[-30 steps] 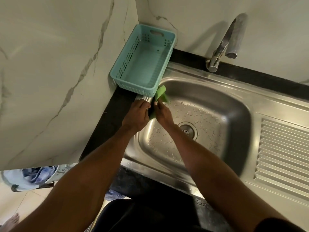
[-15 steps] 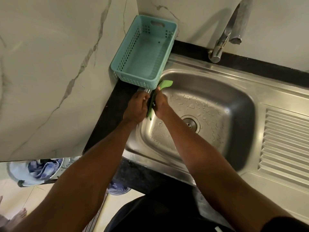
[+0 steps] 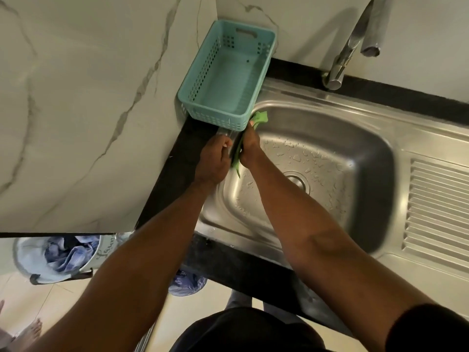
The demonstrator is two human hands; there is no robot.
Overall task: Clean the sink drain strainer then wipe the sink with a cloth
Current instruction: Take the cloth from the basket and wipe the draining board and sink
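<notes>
Both hands are up at the left rim of the sink (image 3: 317, 102), close together. The right hand (image 3: 250, 146) is closed around a green cloth (image 3: 259, 119), holding it against the inside of the left wall of the basin; one end of the cloth sticks out past the fingertips by the corner, and a thin strip hangs down below the palm. The left hand (image 3: 213, 162) is curled over the rim right beside it, fingers bent, gripping the steel edge or maybe the cloth as well, honestly can't tell from here. The drain strainer (image 3: 297, 180) sits in the middle of the basin floor, half hidden behind the right forearm, with water droplets all around it. A teal plastic basket (image 3: 218, 115) is parked on the dark counter in the corner, overhanging the sink rim, just beside the cloth. The faucet (image 3: 350, 44) stands behind the basin.
</notes>
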